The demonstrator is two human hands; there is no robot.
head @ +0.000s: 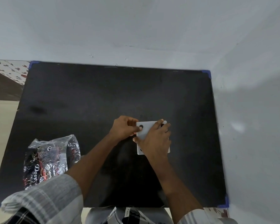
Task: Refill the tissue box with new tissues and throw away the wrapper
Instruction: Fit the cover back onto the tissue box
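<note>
A white square tissue box (146, 128), seen from its flat side with dark round spots near the corners, lies on the black table (87, 97) right of centre. My left hand (124, 128) pinches its left edge, thumb on the white surface. My right hand (155, 141) lies flat on top of it, fingers spread, covering most of the box. A crinkled clear and black plastic tissue wrapper (50, 159) with white lettering rests near the table's front left edge, apart from both hands. Whether tissues remain inside it is unclear.
The black table has blue corner guards (207, 74) and stands against a grey wall (136, 29) at the back and right. A floral-patterned surface (10, 68) shows at the far left. My checked sleeves and lap fill the bottom edge.
</note>
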